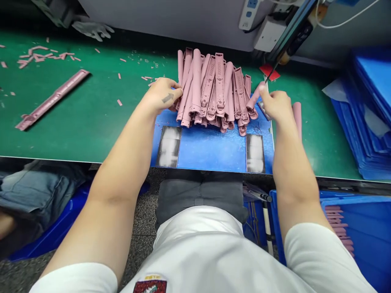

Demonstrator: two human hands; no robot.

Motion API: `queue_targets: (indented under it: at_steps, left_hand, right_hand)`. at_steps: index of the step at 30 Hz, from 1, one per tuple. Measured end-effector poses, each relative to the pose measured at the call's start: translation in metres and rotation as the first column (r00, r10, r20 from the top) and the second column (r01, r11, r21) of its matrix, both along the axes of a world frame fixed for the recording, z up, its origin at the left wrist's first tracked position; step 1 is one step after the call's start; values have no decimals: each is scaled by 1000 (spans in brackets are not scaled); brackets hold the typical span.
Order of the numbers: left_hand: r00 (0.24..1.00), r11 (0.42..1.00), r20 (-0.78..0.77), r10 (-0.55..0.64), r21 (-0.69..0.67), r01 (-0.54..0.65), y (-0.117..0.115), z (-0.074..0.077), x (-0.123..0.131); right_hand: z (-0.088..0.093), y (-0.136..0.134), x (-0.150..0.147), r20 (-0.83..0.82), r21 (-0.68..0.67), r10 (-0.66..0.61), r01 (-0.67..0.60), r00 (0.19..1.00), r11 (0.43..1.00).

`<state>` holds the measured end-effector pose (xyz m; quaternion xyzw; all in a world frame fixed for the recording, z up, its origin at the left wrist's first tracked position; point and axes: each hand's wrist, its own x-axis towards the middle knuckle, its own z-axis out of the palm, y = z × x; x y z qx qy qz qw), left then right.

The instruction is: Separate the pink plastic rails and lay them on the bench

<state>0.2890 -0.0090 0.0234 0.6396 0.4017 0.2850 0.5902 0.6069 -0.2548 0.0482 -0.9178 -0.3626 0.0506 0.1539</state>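
A pile of long pink plastic parts (210, 85), some half-round and smooth, some showing ribbed insides, lies on a blue mat (210, 150). My left hand (165, 94) is at the pile's left side, thumb and fingers closed on the edge of an outer part; its fingertips are partly hidden. At the right side, my right hand (276, 105) has its fingers curled, with the thumb against the upper end of a tilted pink plastic part (255, 97). Its other fingers are mostly hidden. Another pink part (297, 118) shows just right of my right wrist.
One pink part (55, 99) and several pink scraps (36, 56) lie on the green table (100, 134). Blue sheets (366, 122) are stacked at right. A blue bin (366, 228) below holds pink parts. A glove (93, 29) and power strip (249, 15) are behind. Someone's leg (36, 191) is at left.
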Motion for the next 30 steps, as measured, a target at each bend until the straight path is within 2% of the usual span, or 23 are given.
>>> queue_targets:
  at_steps: [2, 4, 5, 8, 11, 15, 18, 20, 23, 26, 28, 30]
  left_hand:
    - [979, 992, -168, -117, 22, 123, -4, 8, -8]
    - [957, 986, -248, -148, 44, 164, -4, 14, -18]
    - [961, 990, -254, -112, 51, 129, -3, 14, -22]
    - [971, 997, -228, 76, 33, -70, 0, 8, -38]
    - [971, 990, -197, 138, 23, -136, -4, -3, -60]
    - [974, 989, -187, 131, 97, -114, -19, -15, -93]
    - [973, 969, -92, 214, 147, -199, -32, -20, -108]
    - [961, 949, -4, 275, 162, -271, -43, -18, -111]
    - [954, 950, 124, 272, 123, -286, -76, -4, -106]
    - [920, 982, 346, 184, -30, -185, -129, 10, -86]
    - [894, 989, 432, 121, -125, -74, -167, 13, -70]
    - [890, 989, 449, 84, -148, -18, -198, 11, -56]
  right_hand:
    - [-1, 27, 0, -90, 11, -43, 44, 995, 999]
    - [-1, 36, -4, -146, 36, -57, 63, 988, 997]
    - [0, 34, -7, -162, 61, -50, 60, 986, 996]
    - [3, 16, -21, -202, 162, -49, 83, 978, 983]
    - [5, -13, -39, -261, 280, -45, 120, 964, 952]
    - [0, -53, -78, -384, 504, 35, 178, 923, 845]
    - [-7, -72, -116, -447, 624, 130, 204, 885, 755]
    - [-11, -77, -143, -470, 696, 199, 222, 860, 683]
    - [-17, -73, -185, -442, 803, 334, 202, 832, 560]
    - [-24, -58, -226, -360, 880, 473, 125, 804, 457]
    - [-30, -46, -249, -326, 890, 528, 65, 784, 452]
    - [-36, -37, -265, -307, 877, 557, 2, 772, 481]
